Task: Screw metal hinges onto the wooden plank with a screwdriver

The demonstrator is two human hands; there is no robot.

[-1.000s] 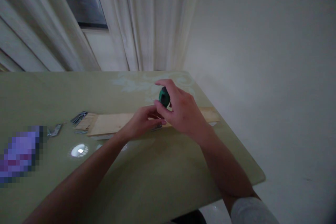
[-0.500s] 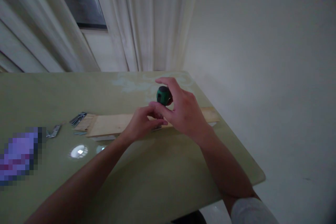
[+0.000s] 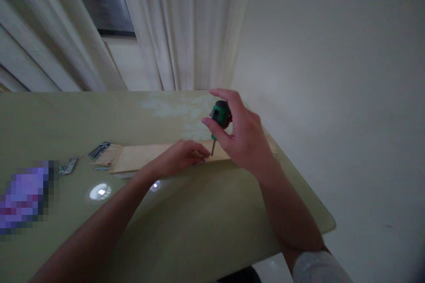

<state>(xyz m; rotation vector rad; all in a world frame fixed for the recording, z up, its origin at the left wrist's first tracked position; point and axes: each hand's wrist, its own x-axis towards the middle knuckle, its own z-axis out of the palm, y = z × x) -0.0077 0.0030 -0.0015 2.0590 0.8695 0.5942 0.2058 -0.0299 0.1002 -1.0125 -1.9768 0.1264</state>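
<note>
In my right hand (image 3: 245, 139) is a screwdriver (image 3: 220, 114) with a stubby green and black handle, tilted, its metal shaft pointing down at the wooden board (image 3: 133, 157). The thumb and fingers curl round the handle. My left hand (image 3: 175, 159) rests over the middle of the board. Its fingertips are pinched close to the screwdriver's tip, near the front edge. A small dark metallic bit shows at those fingertips, too small to name. Whether the shaft tip touches anything I cannot tell.
Several metal pieces (image 3: 98, 150) lie on the board's left end. Further left, a bent metal bracket (image 3: 70, 166) lies on the glossy green table (image 3: 199, 225). A blurred-out purple item (image 3: 25, 194) is at the left. Curtains (image 3: 206, 31) hang behind; a wall (image 3: 332, 75) stands at the right.
My right hand has moved the screwdriver up and to the right, away from my left fingers, so its shaft now shows. My left hand stays near the same spot, now flatter.
</note>
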